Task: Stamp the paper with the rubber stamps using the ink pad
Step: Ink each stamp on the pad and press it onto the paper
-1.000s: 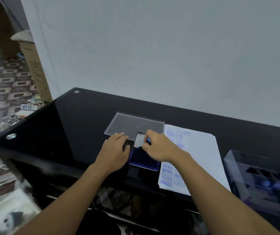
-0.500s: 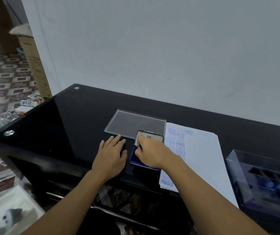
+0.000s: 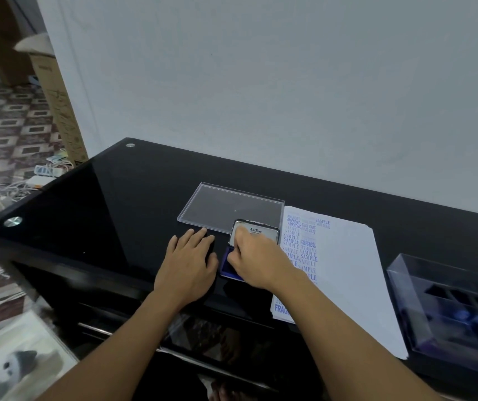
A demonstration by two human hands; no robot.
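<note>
The ink pad (image 3: 226,266) lies on the black glass table (image 3: 116,204), its blue pad showing at the near left. Its silver "Artline" lid (image 3: 261,231) tilts over the far part of the pad. My right hand (image 3: 256,261) covers the pad, fingers curled at the lid's near edge; no stamp shows in it. Flat on the table just left of the pad rests my left hand (image 3: 188,264), fingers straight. The white paper (image 3: 345,270), with many blue stamped words down its left side, lies right of the pad.
A clear plastic lid (image 3: 226,206) lies flat behind the pad. A clear box (image 3: 423,287) holding blue-knobbed stamps (image 3: 463,315) stands at the right edge. The wall runs close behind the table. Cables and a cardboard box are on the floor to the left.
A blue stamp showed at my right fingertips a second ago; it is out of sight now. The labelled lid face has come into view, tilting toward me. My left hand stayed put.
</note>
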